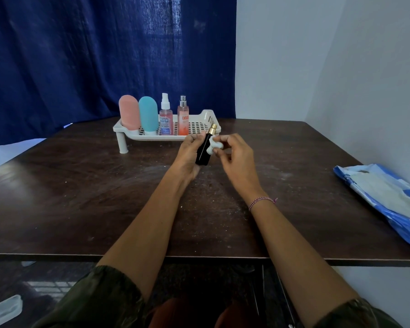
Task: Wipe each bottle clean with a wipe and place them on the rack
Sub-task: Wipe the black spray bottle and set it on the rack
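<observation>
1. Holding the black bottle [205,150] in the left hand [188,153], the person has it raised above the bench [81,185], just in front of the rack [208,117]. The left fingers [193,137] are curled round the bottle's body. It tilts with its gold cap up and away, which leaves the right-facing side exposed for cleaning.
2. The right hand [237,159] pinches a small bunched white wipe [214,145] between thumb and fingertips and presses it against the upper part of the bottle, below the cap. The other right fingers are loosely curled and carry nothing.
3. Four bottles stand upright on the rack in a row from its left end: a pink bottle [129,112], a blue bottle [148,117], a clear spray bottle [166,119] and a peach spray bottle [183,119]. They are packed side by side, so the right end of the rack is free.
4. A blue and white wipe packet [384,197] lies on the bench at the far right, well apart from the hands but on the wiping hand's side.
5. Assessment: the black bottle appears to be the last one, as no other bottle is seen off the rack. It is being wiped and is not yet placed.
6. Risk: the bottle is narrow and looks smooth, so a damp surface could let it slip in the one-handed hold.
</observation>
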Motion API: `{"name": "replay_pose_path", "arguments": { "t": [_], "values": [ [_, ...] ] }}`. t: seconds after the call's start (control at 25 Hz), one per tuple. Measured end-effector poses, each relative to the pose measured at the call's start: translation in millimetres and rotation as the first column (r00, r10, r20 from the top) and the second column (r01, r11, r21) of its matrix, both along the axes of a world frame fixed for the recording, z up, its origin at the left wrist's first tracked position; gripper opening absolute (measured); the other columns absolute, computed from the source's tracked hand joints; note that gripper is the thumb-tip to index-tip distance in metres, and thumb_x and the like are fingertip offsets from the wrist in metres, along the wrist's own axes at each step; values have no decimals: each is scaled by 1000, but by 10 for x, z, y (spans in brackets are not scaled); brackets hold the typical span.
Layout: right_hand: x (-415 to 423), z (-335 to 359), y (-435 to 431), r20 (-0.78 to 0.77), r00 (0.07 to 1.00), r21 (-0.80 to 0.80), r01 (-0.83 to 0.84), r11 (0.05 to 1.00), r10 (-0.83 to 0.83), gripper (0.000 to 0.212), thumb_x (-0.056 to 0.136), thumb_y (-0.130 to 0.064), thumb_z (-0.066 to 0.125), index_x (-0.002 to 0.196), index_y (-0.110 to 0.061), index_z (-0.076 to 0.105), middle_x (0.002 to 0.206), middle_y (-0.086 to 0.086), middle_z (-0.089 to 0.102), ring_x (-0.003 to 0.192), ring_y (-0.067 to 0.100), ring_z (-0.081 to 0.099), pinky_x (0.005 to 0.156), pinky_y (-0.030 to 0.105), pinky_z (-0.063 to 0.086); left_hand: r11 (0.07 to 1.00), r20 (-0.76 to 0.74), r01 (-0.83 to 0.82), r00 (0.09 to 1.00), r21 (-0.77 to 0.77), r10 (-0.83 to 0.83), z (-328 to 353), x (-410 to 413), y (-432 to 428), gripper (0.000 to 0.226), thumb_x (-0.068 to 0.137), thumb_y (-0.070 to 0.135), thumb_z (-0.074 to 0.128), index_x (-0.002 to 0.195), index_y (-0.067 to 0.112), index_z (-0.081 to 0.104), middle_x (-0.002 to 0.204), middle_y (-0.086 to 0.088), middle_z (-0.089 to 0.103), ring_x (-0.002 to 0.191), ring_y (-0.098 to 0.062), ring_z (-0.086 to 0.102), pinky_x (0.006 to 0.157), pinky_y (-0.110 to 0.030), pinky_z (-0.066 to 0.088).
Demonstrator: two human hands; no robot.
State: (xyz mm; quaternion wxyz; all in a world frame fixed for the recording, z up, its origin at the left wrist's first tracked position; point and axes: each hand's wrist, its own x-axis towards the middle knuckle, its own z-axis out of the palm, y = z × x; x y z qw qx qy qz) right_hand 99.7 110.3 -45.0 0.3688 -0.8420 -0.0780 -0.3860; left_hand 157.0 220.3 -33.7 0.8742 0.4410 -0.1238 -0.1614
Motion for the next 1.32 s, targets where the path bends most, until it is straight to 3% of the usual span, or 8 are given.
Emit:
{"name": "replay_pose_path", "arguments": {
  "t": [0.2, 0.36, 0.52, 0.72, 0.84, 1.04, 1.12, 1.32],
  "values": [
    [8, 4, 8, 6, 999, 68, 37, 997, -38, 26, 84, -5, 66, 110, -6, 63, 111, 6, 61, 98, 11, 60, 85, 22, 52, 999, 23, 1, 1000, 37, -2, -6, -13, -20, 10, 99, 19, 43, 94, 13, 49, 99, -8, 58, 80, -13, 57, 64, -23, 49],
    [18, 9, -5, -60, 997, 285, 66, 956, -51, 27, 82, -10, 69, 108, -12, 63, 108, -2, 64, 89, 1, 58, 77, 10, 50, 998, 5, 48, 999, 42, -48, 5, -64, -35, 26, 101, 24, 40, 120, 11, 51, 96, -5, 63, 78, -10, 62, 58, -19, 52],
    [20, 12, -5, -96, 995, 487, 13, 873, 39, 24, 82, -7, 68, 105, -13, 63, 103, 0, 66, 86, 6, 64, 71, 21, 57, 988, 91, 129, 986, 89, -137, 37, -107, -47, 39, 100, 21, 40, 136, 5, 42, 98, -5, 62, 73, -6, 65, 56, -18, 51],
    [40, 16, -32, -90, 976, 719, -75, 691, 200, 25, 83, -4, 67, 107, -7, 64, 101, 5, 68, 93, 15, 67, 74, 25, 58, 984, 72, 111, 990, 141, -122, 16, -128, -67, 39, 102, 23, 37, 136, 7, 43, 91, 0, 64, 63, -1, 62, 56, -18, 47],
    [49, 15, -46, -90, 980, 712, -60, 700, 176, 23, 83, -6, 66, 107, -7, 65, 101, 6, 68, 93, 15, 67, 75, 23, 57, 983, 32, 82, 996, 166, -89, -1, -111, -63, 39, 101, 26, 38, 136, 12, 45, 95, 1, 63, 75, -6, 56, 73, -25, 40],
    [46, 20, -25, -91, 991, 476, -46, 878, 102, 20, 84, -8, 66, 103, -5, 67, 108, 5, 61, 96, 17, 64, 78, 26, 57, 996, -52, 67, 997, 66, -63, 21, -132, -39, 41, 100, 23, 40, 138, 7, 44, 104, -6, 64, 70, -9, 60, 50, -20, 49],
    [35, 13, -1, -104, 992, 367, -32, 930, 75, 18, 83, -9, 67, 101, -7, 69, 105, 1, 61, 94, 14, 63, 80, 28, 56, 998, -91, 58, 994, 7, -57, 30, -120, -31, 41, 101, 22, 39, 138, 6, 43, 109, -9, 63, 73, -11, 61, 52, -20, 51],
    [11, 23, -40, -92, 993, 407, 103, 908, -72, 19, 80, -9, 71, 98, -11, 68, 98, 2, 67, 88, 10, 63, 80, 31, 56, 986, -78, 110, 992, 126, -101, 27, -142, -19, 39, 100, 25, 40, 137, 13, 45, 98, -3, 63, 77, -9, 58, 57, -21, 46]
  ]
}}
